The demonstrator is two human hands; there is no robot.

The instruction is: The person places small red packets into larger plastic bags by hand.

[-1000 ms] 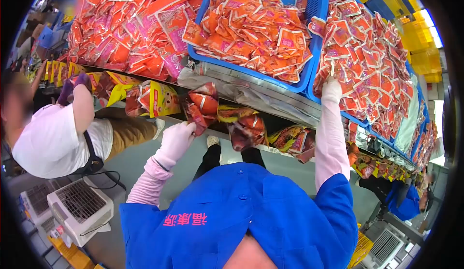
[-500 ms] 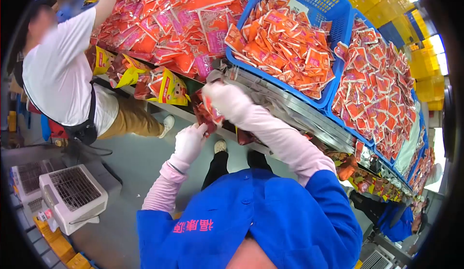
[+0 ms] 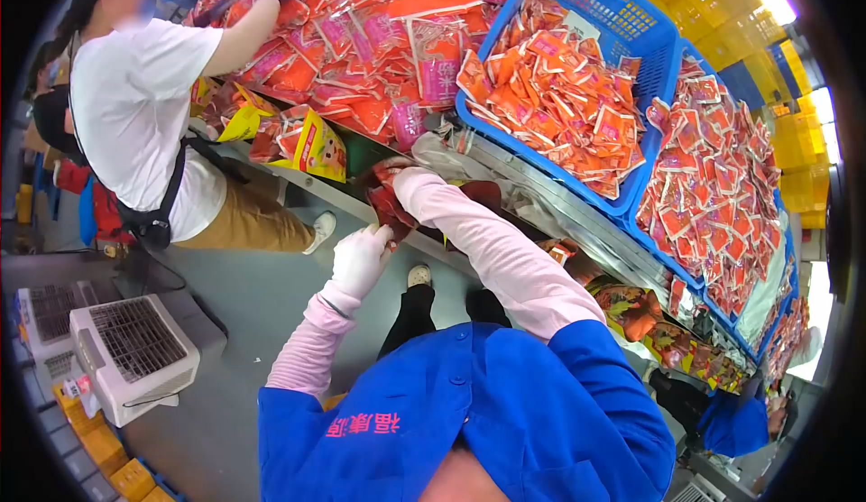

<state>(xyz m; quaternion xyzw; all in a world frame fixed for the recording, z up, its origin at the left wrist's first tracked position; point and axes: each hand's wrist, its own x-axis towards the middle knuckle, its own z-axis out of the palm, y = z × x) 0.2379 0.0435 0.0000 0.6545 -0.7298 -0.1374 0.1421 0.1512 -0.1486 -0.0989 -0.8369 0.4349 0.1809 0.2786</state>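
My left hand (image 3: 361, 258), in a white glove, pinches the lower edge of a dark red bag (image 3: 386, 206) over the near edge of the conveyor. My right hand (image 3: 410, 183) is at the top of the same bag, its fingers hidden in or behind the red material. Beside them on the left stands a yellow and red bag (image 3: 320, 150) filled with red packets. Large red and pink packets (image 3: 379, 51) lie heaped beyond the hands.
Small orange packets fill a blue basket (image 3: 541, 123), with another heap (image 3: 713, 186) to its right. A person in a white shirt (image 3: 135, 87) reaches over the pile at the left. White heater-like units (image 3: 135, 349) stand on the floor; another person in blue (image 3: 735, 421) is at lower right.
My right hand has moved down to the bag's opening, and red packets seen there earlier are no longer visible. The person at the left has turned, with a purple-gloved hand now over the pile.
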